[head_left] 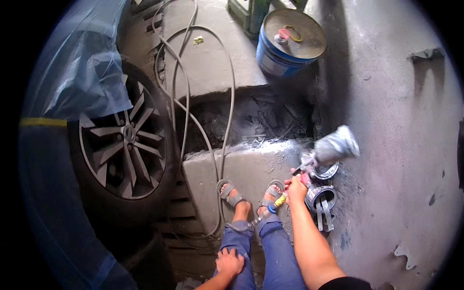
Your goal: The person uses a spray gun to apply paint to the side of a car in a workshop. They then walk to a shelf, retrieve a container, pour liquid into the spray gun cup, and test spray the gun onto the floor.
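My right hand (297,189) is closed around the handle of a spray gun (308,162). On the gun sits a smeared, greyish translucent cup (337,145), tilted to the right. A yellow and blue hose fitting (276,205) hangs below the grip, with a hose running back across my trousers. Just beyond and beside that hand stand an open metal can (321,189) with flat metal strips (327,215) at it, and a second can (326,172) partly hidden by the gun. My left hand (229,262) lies on my left knee, fingers spread, holding nothing.
On the left stands a car wheel (128,135), with plastic sheeting (92,72) over the bodywork above it. A looped air hose (232,96) crosses the floor beside a broken, rubble-filled pit (251,116). A blue drum (282,60) stands far right, near the wall (386,121).
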`<state>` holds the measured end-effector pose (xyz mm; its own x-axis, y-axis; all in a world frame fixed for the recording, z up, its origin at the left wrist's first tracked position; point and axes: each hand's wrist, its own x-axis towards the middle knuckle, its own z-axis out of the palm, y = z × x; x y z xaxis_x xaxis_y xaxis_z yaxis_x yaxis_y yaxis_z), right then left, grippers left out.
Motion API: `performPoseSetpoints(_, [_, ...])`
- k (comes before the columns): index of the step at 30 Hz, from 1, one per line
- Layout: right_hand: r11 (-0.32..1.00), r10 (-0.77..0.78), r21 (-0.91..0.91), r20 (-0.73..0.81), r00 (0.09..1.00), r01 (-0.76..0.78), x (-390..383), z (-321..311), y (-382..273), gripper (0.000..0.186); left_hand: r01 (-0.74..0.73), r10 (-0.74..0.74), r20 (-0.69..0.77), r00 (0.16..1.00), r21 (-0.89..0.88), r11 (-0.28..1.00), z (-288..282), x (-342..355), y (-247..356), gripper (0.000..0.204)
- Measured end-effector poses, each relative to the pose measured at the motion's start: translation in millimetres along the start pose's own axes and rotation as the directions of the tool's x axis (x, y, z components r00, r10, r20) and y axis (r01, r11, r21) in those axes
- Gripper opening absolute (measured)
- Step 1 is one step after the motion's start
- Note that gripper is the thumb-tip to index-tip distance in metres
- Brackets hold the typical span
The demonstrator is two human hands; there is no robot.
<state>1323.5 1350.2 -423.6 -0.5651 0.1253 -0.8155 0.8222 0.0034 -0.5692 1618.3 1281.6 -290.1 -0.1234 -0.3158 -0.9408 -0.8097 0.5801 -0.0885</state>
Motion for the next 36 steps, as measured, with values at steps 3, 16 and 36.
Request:
performPoseSetpoints(3, [0.987, 0.058, 0.151, -0.012, 0.998, -0.056, 12, -3, 6, 0.027, -0.04, 0.041, -0.014, 0.999, 0.01, 0.999, 4, 7, 3, 0.047])
performPoseSetpoints(16, [0.964, -0.046, 0.26, -0.049, 0.998, 0.057, 11, 10, 2, 0.026, -0.075, 0.075, 0.0, 0.997, -0.059, 0.995, 4, 9, 0, 0.047])
performPoseSetpoints(36, [0.978, -0.013, 0.204, -0.11, 0.994, 0.035, 24, 16, 22, 0.023, -0.035, 0.04, 0.087, 0.995, -0.063, 0.997, -7, 10, -1, 0.048])
